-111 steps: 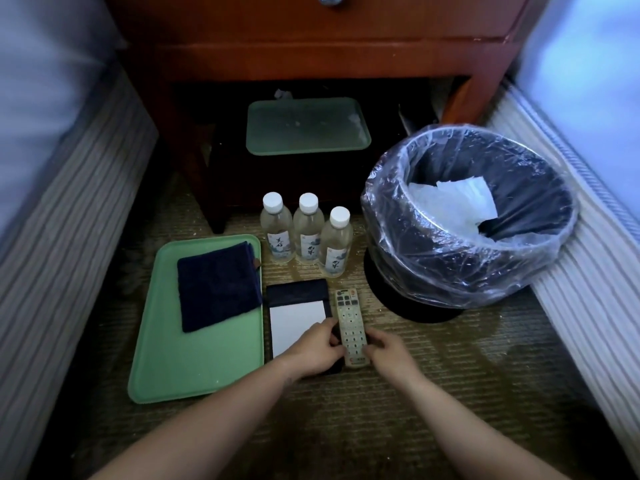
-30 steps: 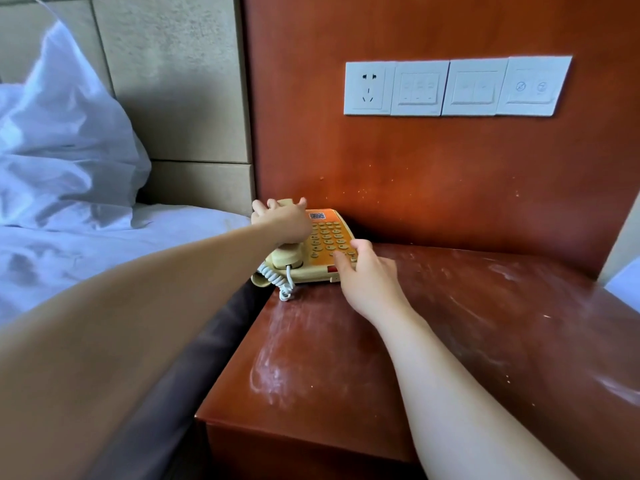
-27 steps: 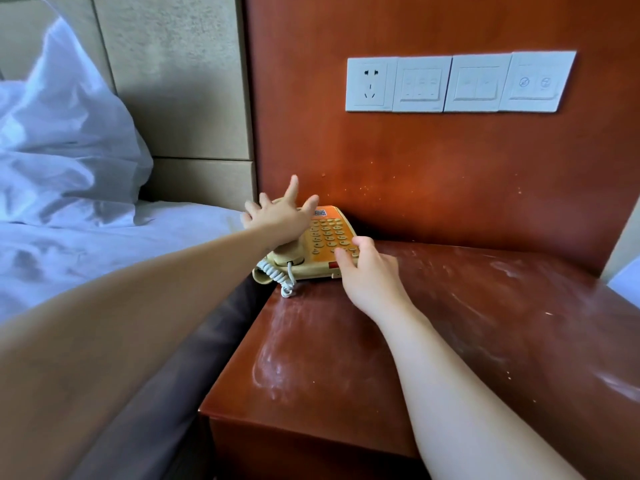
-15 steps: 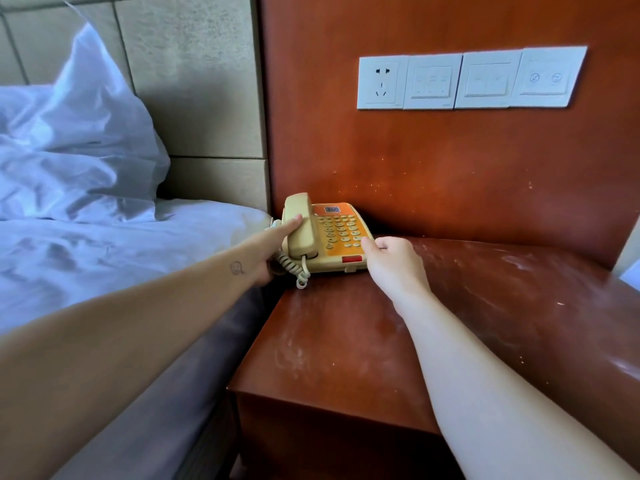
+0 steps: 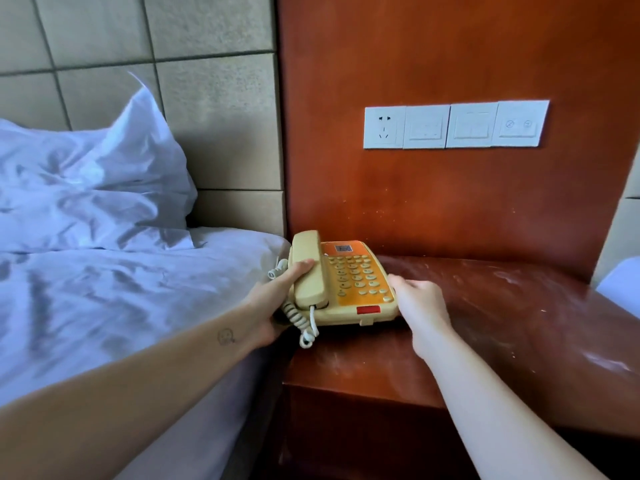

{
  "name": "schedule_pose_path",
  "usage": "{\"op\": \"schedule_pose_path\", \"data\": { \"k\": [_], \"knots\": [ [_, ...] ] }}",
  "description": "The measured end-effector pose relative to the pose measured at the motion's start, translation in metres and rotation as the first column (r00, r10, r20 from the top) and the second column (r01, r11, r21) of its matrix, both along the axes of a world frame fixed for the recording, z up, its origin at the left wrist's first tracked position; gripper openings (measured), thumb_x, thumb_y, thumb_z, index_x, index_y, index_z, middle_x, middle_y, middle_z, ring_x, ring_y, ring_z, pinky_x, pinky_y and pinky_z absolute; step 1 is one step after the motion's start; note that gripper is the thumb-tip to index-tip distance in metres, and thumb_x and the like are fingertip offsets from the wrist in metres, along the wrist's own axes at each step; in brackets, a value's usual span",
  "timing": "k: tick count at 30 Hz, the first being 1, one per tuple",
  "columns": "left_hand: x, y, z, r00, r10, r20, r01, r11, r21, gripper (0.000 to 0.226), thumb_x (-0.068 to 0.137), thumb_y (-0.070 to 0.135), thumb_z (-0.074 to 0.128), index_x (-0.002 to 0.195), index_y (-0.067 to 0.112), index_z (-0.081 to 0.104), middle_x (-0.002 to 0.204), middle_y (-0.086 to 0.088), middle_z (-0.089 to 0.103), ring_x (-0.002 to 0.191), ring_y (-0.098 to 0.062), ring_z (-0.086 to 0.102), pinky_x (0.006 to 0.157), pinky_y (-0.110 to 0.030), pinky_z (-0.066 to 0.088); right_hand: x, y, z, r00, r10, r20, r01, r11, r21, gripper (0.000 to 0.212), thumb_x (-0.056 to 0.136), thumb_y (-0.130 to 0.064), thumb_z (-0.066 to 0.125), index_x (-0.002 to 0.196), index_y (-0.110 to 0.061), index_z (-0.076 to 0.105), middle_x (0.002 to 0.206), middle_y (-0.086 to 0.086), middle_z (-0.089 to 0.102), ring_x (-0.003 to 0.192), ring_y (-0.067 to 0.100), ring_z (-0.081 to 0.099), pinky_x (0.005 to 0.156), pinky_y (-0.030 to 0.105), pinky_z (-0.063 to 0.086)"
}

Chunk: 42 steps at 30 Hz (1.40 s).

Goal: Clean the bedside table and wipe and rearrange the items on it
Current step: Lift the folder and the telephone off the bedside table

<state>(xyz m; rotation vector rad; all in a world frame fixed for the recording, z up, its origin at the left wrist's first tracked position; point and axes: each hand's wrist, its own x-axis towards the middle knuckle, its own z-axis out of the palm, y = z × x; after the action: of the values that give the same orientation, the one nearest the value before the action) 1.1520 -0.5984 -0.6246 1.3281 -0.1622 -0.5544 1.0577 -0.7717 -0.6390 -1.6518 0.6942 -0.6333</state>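
A beige telephone [image 5: 349,289] with an orange keypad face sits at the back left corner of the dusty red-brown bedside table [image 5: 485,334]. Its handset rests in the cradle and a coiled white cord hangs off the front left. My left hand [image 5: 277,303] grips the phone's left side, thumb lying across the handset. My right hand [image 5: 417,306] holds the phone's right front corner, fingers curled against its edge. The table top shows pale dust smears.
A bed with white sheets and a pillow [image 5: 90,188] lies directly left of the table. White wall switches and a socket [image 5: 455,126] sit on the wooden panel behind. A white edge of another bed [image 5: 620,285] shows at far right.
I looked up from the floor items to the table top. My left hand moved from above the handset down to the phone's left side and closed on it; the right hand stayed at the right edge.
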Motion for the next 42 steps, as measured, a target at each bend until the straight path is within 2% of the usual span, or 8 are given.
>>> {"op": "schedule_pose_path", "data": {
  "k": [3, 8, 14, 24, 31, 36, 40, 42],
  "knots": [
    [-0.019, 0.007, 0.014, 0.999, -0.017, 0.041, 0.018, 0.999, -0.034, 0.032, 0.082, 0.031, 0.075, 0.09, 0.004, 0.06, 0.052, -0.007, 0.062, 0.037, -0.017, 0.058, 0.038, -0.021, 0.045, -0.019, 0.005, 0.01, 0.999, 0.035, 0.039, -0.04, 0.99, 0.134, 0.027, 0.096, -0.031, 0.058, 0.081, -0.015, 0.073, 0.082, 0.002, 0.075, 0.088, 0.022, 0.071, 0.087, 0.04, 0.055],
    [-0.048, -0.002, 0.032, 0.981, -0.173, 0.089, 0.179, 0.982, -0.054, 0.071, 0.062, 0.037, 0.088, 0.111, -0.007, 0.061, 0.07, -0.012, 0.069, 0.05, -0.02, 0.065, 0.044, -0.023, 0.049, -0.073, 0.0, 0.043, 0.992, -0.015, 0.124, -0.018, 0.966, 0.257, 0.017, 0.097, -0.027, 0.06, 0.095, -0.011, 0.066, 0.095, 0.007, 0.074, 0.089, 0.022, 0.071, 0.09, 0.043, 0.055],
    [-0.095, -0.005, 0.034, 0.929, -0.367, 0.049, 0.368, 0.93, -0.01, 0.053, 0.075, 0.037, 0.071, 0.099, -0.009, 0.062, 0.061, -0.012, 0.068, 0.046, -0.02, 0.065, 0.041, -0.025, 0.051, -0.148, 0.0, 0.051, 0.995, -0.074, 0.068, 0.042, 0.925, 0.378, 0.051, 0.094, -0.031, 0.063, 0.134, -0.002, 0.049, 0.105, 0.013, 0.071, 0.071, 0.019, 0.074, 0.053, 0.029, 0.055],
    [-0.217, -0.011, 0.02, 0.791, -0.605, 0.095, 0.588, 0.793, 0.161, 0.055, 0.071, 0.034, 0.075, 0.113, -0.001, 0.066, 0.101, -0.013, 0.074, 0.086, -0.024, 0.073, 0.069, -0.034, 0.06, -0.305, -0.005, 0.025, 0.997, -0.075, 0.004, 0.069, 0.933, 0.353, 0.015, 0.094, -0.031, 0.062, 0.099, -0.018, 0.065, 0.086, 0.009, 0.075, 0.074, 0.022, 0.072, 0.055, 0.028, 0.057],
    [-0.298, -0.013, -0.02, 0.66, -0.751, -0.024, 0.743, 0.647, 0.169, 0.044, 0.079, 0.042, 0.062, 0.113, 0.014, 0.066, 0.102, -0.007, 0.074, 0.082, -0.019, 0.073, 0.062, -0.031, 0.059, -0.405, 0.009, -0.003, 0.992, -0.089, -0.093, 0.115, 0.936, 0.331, 0.019, 0.094, -0.029, 0.061, 0.105, -0.012, 0.063, 0.097, 0.014, 0.072, 0.079, 0.025, 0.07, 0.065, 0.034, 0.059],
    [-0.331, -0.007, -0.048, 0.529, -0.843, -0.099, 0.84, 0.503, 0.2, 0.094, 0.045, 0.05, 0.094, 0.125, 0.013, 0.063, 0.12, -0.009, 0.07, 0.106, -0.025, 0.069, 0.074, -0.036, 0.06, -0.458, 0.023, -0.032, 0.981, -0.139, -0.135, 0.179, 0.915, 0.361, 0.029, 0.093, -0.03, 0.062, 0.111, -0.008, 0.064, 0.105, 0.016, 0.07, 0.08, 0.025, 0.068, 0.062, 0.031, 0.057],
    [-0.351, -0.003, -0.071, 0.47, -0.878, -0.087, 0.853, 0.427, 0.299, 0.105, 0.036, 0.055, 0.095, 0.126, 0.011, 0.063, 0.121, -0.008, 0.069, 0.112, -0.025, 0.066, 0.098, -0.043, 0.05, -0.494, 0.037, -0.059, 0.974, -0.17, -0.151, 0.218, 0.893, 0.394, 0.021, 0.093, -0.029, 0.062, 0.103, -0.011, 0.065, 0.089, 0.009, 0.076, 0.074, 0.022, 0.072, 0.058, 0.03, 0.057],
    [-0.363, -0.001, -0.086, 0.412, -0.908, -0.07, 0.862, 0.364, 0.353, 0.104, 0.036, 0.058, 0.093, 0.125, 0.012, 0.064, 0.12, -0.006, 0.07, 0.111, -0.022, 0.067, 0.096, -0.04, 0.051, -0.513, 0.045, -0.075, 0.968, -0.183, -0.171, 0.238, 0.886, 0.399, 0.019, 0.093, -0.029, 0.061, 0.102, -0.013, 0.065, 0.089, 0.01, 0.076, 0.078, 0.023, 0.073, 0.063, 0.033, 0.056]
  ]
}}
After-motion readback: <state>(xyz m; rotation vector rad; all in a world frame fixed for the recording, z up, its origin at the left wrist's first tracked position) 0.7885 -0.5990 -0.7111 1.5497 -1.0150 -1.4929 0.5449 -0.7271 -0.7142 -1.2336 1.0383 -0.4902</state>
